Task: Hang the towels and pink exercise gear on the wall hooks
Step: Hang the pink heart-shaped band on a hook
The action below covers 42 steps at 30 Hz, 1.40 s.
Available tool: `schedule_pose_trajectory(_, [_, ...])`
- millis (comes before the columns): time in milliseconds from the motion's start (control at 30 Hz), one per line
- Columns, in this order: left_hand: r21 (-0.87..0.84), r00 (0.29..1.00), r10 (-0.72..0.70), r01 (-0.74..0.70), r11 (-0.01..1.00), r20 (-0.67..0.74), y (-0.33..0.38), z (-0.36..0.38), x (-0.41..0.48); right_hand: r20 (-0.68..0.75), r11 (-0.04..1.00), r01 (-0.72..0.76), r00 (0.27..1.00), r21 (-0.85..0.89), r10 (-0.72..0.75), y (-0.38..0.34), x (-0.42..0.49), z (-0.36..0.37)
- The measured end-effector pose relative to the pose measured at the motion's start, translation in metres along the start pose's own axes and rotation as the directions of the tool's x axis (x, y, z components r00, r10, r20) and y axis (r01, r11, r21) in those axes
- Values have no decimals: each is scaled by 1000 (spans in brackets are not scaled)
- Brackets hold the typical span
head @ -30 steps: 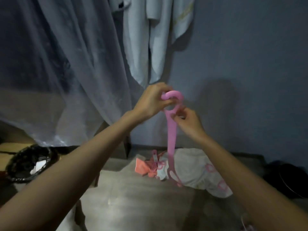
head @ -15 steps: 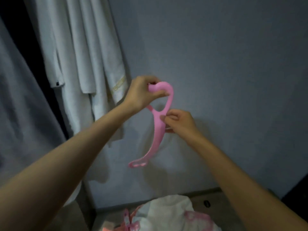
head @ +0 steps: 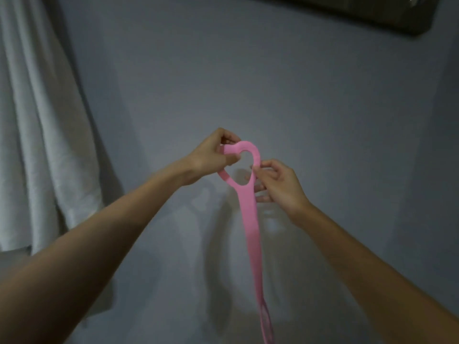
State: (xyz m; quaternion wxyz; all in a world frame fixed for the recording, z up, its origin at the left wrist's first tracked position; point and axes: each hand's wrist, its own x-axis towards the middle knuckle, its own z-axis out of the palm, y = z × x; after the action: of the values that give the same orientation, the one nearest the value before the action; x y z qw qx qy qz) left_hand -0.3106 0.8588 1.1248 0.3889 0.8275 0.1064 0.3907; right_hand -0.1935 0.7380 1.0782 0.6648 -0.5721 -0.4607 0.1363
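Band (head: 250,219) now hangs straight; towel (head: 37,145) left, fixture (head: 372,11) above.

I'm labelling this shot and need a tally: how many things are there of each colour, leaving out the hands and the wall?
Pink: 1, exercise band, pinched at its loop by the left hand and right hand.
White: 1, hanging towel cloth; separate pieces cannot be told.
Dark: 1, wall-mounted fixture, top right.
Total: 3.

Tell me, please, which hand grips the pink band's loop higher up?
The left hand: it pinches the top-left of the loop of the pink band, while the right hand pinches the loop's right side, lower down.
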Motion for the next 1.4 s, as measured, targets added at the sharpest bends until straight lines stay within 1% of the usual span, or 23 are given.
schedule_pose_trajectory(133, [-155, 998, 34, -43, 987, -61, 33, 5, 63, -70, 993, 119, 990, -7, -120, -36, 52, -32])
schedule_pose_trajectory(267, [-339, 991, 44, -85, 937, -127, 57, 0, 116, -127, 979, 203, 972, 22, -199, -69, 102, -46])
schedule_pose_trajectory(333, [-380, 988, 58, -108, 919, -141, 65, -3, 138, -163, 970, 242, 958, 32, -234, -82, 123, -51])
schedule_pose_trajectory(500, [-395, 993, 53, -89, 914, -102, 71, -9, 188, -264, 950, 312, 917, 5, -299, -110, 169, -67])
schedule_pose_trajectory(700, [-433, 987, 74, -130, 892, -146, 91, -1, 235, -307, 946, 315, 895, -76, -323, -132, 208, -95])
schedule_pose_trajectory(767, [-429, 985, 102, -154, 890, -141, 102, 5, 250, -339, 935, 340, 872, -98, -353, -138, 220, -108])
schedule_pose_trajectory(900, [-440, 978, 152, -200, 876, -142, 129, 22, 278, -431, 913, 398, 812, -87, -395, -157, 243, -137])
schedule_pose_trajectory(1000, [-450, 963, 204, -263, 853, -175, 151, 38, 295, -434, 878, 469, 773, -100, -463, -172, 257, -163])
schedule_pose_trajectory(1100, [-415, 943, 257, -324, 850, -211, 170, 56, 315, -426, 839, 526, 733, -138, -530, -182, 273, -194])
schedule_pose_trajectory(1200, [-378, 924, 298, -371, 848, -238, 186, 79, 339, -424, 816, 554, 707, -166, -566, -190, 292, -227])
schedule_pose_trajectory(1400, [-348, 900, 301, -406, 845, -316, 209, 121, 390, -401, 754, 636, 656, -164, -640, -202, 337, -284])
